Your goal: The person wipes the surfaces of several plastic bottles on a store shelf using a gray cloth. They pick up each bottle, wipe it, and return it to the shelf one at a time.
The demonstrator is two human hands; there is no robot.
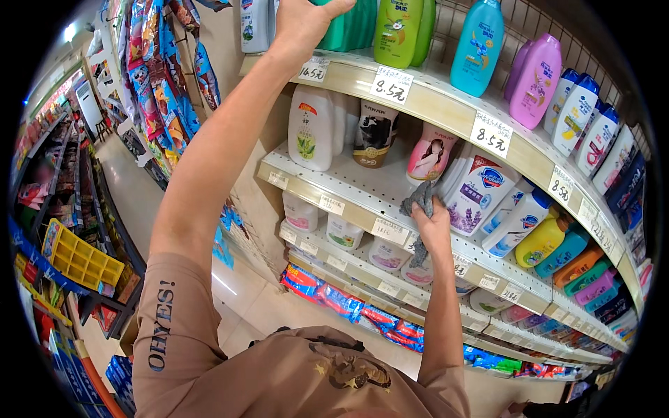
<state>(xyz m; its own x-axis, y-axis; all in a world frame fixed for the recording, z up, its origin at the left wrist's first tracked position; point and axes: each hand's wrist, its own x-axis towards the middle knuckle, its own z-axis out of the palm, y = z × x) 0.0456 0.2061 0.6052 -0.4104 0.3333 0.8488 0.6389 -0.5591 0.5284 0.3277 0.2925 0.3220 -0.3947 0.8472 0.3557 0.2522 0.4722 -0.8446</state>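
My left hand is raised at the top shelf, its fingers at a green bottle in a row; its fingertips are partly cut off by the picture's edge, so its grip is unclear. A grey cloth is bunched in my right hand, at the front edge of the second shelf. Around the cloth stand a pink Pon Pon bottle and a large white Safeguard bottle. A white pump-style bottle and a black-and-gold bottle stand farther left on that shelf.
Green, blue and pink Rejoice bottles line the top shelf, above handwritten price cards. Lower shelves hold white tubs and blue-red packets. Hanging snack bags are at left, beside an aisle with a yellow divided tray.
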